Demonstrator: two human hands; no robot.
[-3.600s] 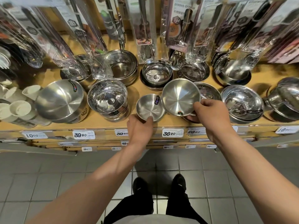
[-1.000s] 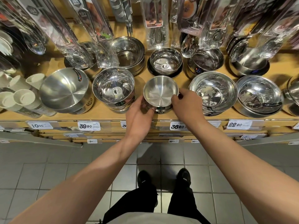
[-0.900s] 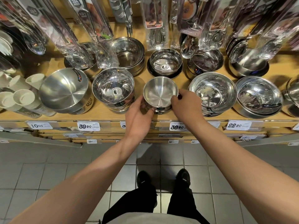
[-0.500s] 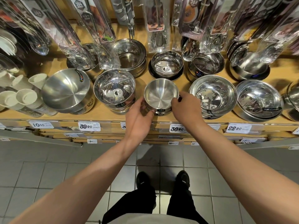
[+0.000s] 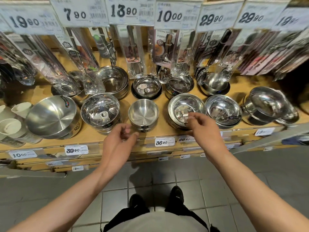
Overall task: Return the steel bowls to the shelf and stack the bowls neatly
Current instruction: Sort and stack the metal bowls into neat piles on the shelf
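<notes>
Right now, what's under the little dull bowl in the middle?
The small matte bowl sits nested in another bowl like it; only that one's rim and black label peek out below. The wooden shelf is under both. Whether more bowls hide underneath can't be seen.

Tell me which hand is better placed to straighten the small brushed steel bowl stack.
Probably left: the left hand hovers open just before the small brushed steel bowl stack; the right hand is farther right.
</notes>
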